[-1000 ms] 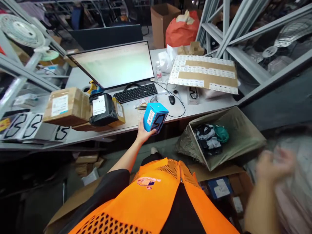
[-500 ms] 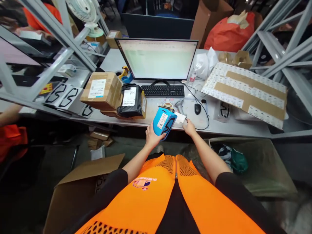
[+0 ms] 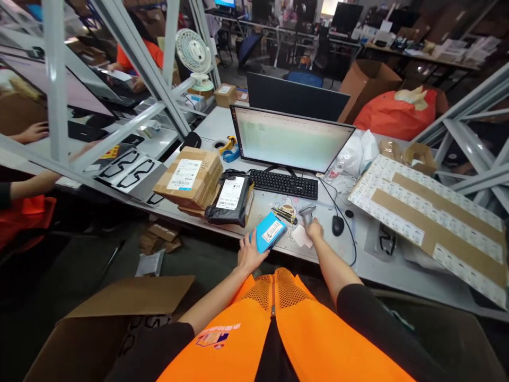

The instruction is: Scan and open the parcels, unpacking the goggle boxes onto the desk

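Grey-white desk (image 3: 207, 123) in a cluttered workroom; metal frame struts at both sides, small fan (image 3: 193, 51) behind the left strut, stuffed red sack (image 3: 397, 114) beyond the desk at right. Lit monitor (image 3: 292, 138) with black keyboard (image 3: 284, 183) in front.

Blue box (image 3: 271, 231): at the near edge of the desk, tilted, white label on the face turned up. Left hand (image 3: 250, 254) clamped on its left end, fingers spread over the blue surface. Whether the box touches the desk: cannot tell.

Right hand (image 3: 315, 231): at the handle of a grey handheld scanner (image 3: 307, 212), fingers curled; whether they are closed on it cannot be told. White slip (image 3: 301, 236) just beside this hand. Pens (image 3: 284, 215) lie between box and scanner. Black mouse (image 3: 338, 225) to the right of the hand.

Left of the keyboard: black-wrapped parcel (image 3: 229, 199) next to a taped brown carton (image 3: 191, 175), both labelled. Right side: large cardboard sheet (image 3: 433, 223) with rows of white stickers, slanting over the desk edge. A co-worker's hand (image 3: 37, 131) shows at far left, well apart.
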{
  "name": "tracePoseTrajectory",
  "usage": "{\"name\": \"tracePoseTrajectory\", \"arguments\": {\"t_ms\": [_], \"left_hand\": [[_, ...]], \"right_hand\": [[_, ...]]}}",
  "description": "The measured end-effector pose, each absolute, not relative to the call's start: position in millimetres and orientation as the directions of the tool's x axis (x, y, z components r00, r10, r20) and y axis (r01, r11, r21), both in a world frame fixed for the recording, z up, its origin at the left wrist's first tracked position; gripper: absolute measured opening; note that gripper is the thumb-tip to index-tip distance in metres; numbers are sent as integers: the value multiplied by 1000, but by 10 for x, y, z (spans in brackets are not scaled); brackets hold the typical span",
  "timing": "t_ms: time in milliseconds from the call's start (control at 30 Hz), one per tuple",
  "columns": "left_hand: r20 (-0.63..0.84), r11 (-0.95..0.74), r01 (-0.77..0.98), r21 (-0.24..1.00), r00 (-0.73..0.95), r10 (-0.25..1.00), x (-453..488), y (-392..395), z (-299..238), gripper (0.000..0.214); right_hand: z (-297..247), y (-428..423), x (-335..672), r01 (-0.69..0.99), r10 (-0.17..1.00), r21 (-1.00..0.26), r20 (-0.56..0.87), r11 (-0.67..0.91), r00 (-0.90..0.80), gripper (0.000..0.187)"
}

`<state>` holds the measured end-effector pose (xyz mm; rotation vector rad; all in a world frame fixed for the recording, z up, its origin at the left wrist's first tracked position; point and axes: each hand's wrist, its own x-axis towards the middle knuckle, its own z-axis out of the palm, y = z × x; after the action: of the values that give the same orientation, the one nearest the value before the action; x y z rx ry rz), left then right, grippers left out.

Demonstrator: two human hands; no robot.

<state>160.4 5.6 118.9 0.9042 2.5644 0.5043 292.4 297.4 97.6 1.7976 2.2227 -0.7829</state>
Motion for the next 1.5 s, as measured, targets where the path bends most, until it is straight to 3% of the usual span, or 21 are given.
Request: {"name": "tracePoseTrajectory", "arguments": {"t_ms": [200,367,433,500,600,667,767,900,1067,1167,1300,1500], "left_hand": [[-260,727,580,368,-687,679,1591,288,1109,108],[-277,708,624,331,-653,705,1584,368,1105,103],[-275,701,631,332,-647,712,1578,385,1113,102],[-275,700,632,334,-645,713,1573,398,1104,105],[-274,702,629,334,-647,711,1572,404,1060,109],[-271,704,627,332,-652,708,1576,402,1026,109],[-264,707,625,332,-658,706,1581,396,997,110],[-261,703,620,348,-657,708,1593,386,1005,109],[-267,732,591,339,-686,677,1628,382,1017,112],[-285,748,570,340,-695,660,1630,376,1050,111],[-311,739,551,388,-677,668,1635,229,1180,104],[-319,785,399,474,-753,575,1777,-518,1252,100]], "right_hand": [[935,3203,2752,942,813,-319,-518,106,-267,80],[1186,3389,2871,910,766,-410,-563,68,-311,43],[1340,3450,2994,886,728,-458,-584,68,-358,39],[1523,3473,3137,830,647,-553,-608,71,-460,34],[1871,3391,3328,749,400,-658,-668,78,-628,33],[2126,3270,3391,755,233,-636,-720,157,-654,38],[2445,3083,3361,712,129,-614,-720,340,-682,44],[2634,3003,3211,629,158,-618,-643,470,-750,46],[2478,3124,3130,596,190,-621,-594,509,-782,43],[2182,3232,3121,628,361,-562,-520,538,-774,45],[1651,3332,3136,814,655,-328,-484,479,-580,57],[928,3282,3231,881,758,-205,-450,427,-472,75]]}}
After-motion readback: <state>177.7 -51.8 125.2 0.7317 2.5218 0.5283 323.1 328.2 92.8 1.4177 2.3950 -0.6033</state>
